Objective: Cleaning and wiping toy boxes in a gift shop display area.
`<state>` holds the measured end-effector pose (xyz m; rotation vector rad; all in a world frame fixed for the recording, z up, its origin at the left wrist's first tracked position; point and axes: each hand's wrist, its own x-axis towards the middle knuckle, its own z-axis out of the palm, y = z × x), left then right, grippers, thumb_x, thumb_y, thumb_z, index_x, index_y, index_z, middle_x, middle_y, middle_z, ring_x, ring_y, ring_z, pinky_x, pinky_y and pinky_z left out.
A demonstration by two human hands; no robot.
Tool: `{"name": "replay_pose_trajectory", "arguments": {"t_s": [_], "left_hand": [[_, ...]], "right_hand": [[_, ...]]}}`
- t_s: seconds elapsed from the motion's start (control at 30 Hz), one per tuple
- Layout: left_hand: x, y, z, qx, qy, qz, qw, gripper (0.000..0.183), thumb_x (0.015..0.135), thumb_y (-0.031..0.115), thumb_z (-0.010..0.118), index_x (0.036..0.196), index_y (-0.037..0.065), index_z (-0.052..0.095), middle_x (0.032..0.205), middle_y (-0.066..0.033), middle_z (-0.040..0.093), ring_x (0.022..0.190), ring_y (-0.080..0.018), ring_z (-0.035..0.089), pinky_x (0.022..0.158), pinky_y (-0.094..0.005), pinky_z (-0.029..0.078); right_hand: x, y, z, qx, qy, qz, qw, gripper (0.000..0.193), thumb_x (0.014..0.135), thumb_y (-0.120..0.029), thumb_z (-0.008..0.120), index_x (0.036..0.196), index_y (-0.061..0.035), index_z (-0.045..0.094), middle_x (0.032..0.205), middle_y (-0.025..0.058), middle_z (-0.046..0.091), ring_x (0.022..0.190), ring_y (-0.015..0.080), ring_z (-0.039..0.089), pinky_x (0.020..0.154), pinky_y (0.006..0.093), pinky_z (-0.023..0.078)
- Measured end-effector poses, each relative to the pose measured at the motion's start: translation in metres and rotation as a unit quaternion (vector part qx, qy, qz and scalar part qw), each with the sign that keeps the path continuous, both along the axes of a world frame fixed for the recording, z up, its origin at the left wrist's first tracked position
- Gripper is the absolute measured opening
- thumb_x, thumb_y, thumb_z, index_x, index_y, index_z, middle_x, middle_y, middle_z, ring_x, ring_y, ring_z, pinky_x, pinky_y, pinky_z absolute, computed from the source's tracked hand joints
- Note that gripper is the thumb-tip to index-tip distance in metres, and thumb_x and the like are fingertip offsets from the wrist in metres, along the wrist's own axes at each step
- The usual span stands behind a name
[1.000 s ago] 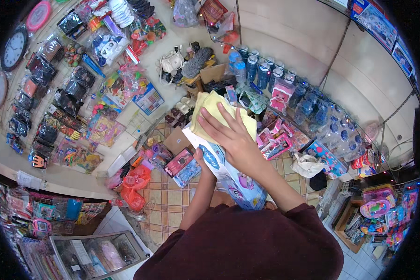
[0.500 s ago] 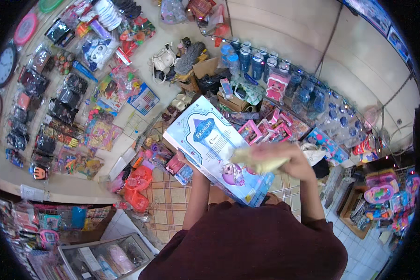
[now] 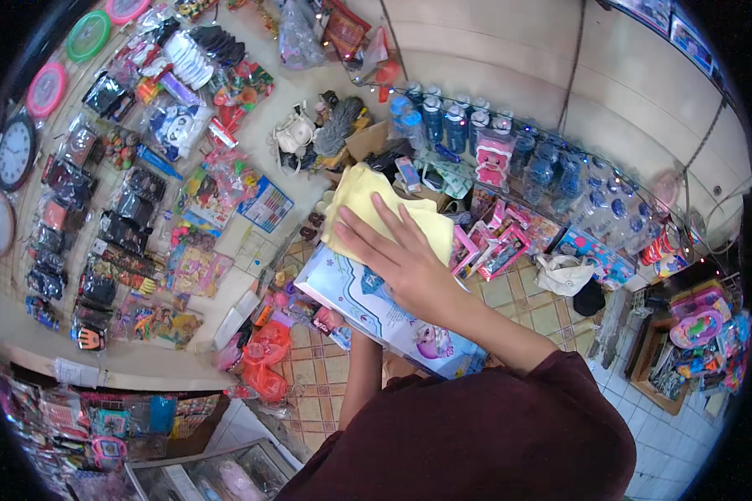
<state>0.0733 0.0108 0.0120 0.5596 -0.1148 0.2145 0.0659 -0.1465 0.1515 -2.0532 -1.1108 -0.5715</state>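
A light blue and white printed toy box [image 3: 351, 294] is tilted in front of my chest. My left forearm [image 3: 361, 371] reaches up behind its left side and bears it from beneath; the box hides that hand's fingers. Over the box's far end lies a yellow cloth [image 3: 430, 224], its edges hanging past the box's border. My right hand [image 3: 401, 259] presses flat on the cloth, fingers stretched out and apart. Part of the printed front, with a purple cartoon figure, shows below my right wrist.
Water bottles [image 3: 455, 125] line the back wall. Pink boxed toys [image 3: 505, 246] lie right of the box, beside a white cloth bag [image 3: 564, 274]. Packaged goods [image 3: 129, 204] hang on the left wall. A red plastic bag [image 3: 266, 359] rests on the tiled floor at left.
My right hand and the yellow cloth have moved from the box's right side to its far end, where the cloth now lies spread beneath my fingers. The box has shifted slightly and sits lower.
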Motion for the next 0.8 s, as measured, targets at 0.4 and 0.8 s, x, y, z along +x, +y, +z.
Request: {"name": "replay_pose_trajectory", "arguments": {"t_s": [0.4,0.8], "left_hand": [[-0.018,0.01,-0.012,-0.005,0.024,0.067,0.997,0.09,0.072,0.062,0.046,0.138,0.004,0.026,0.137,-0.0155,0.037,0.123,-0.0318,0.039,0.102,-0.0421,0.034],[-0.008,0.0,-0.009,0.035,0.049,0.041,0.997,0.09,0.072,0.062,0.047,0.137,0.004,0.027,0.136,-0.0154,0.038,0.122,-0.0318,0.04,0.101,-0.0421,0.035]], "right_hand": [[-0.017,-0.086,-0.053,-0.144,0.196,0.24,0.94,0.065,0.058,0.009,0.049,0.118,-0.0135,0.059,0.122,-0.0004,0.057,0.122,0.0277,0.045,0.106,0.0447,0.027],[0.04,-0.086,0.005,0.143,0.189,0.057,0.97,0.058,0.063,0.011,0.046,0.118,-0.0021,0.056,0.122,0.0145,0.056,0.117,0.0285,0.05,0.099,0.0348,0.037]]}}
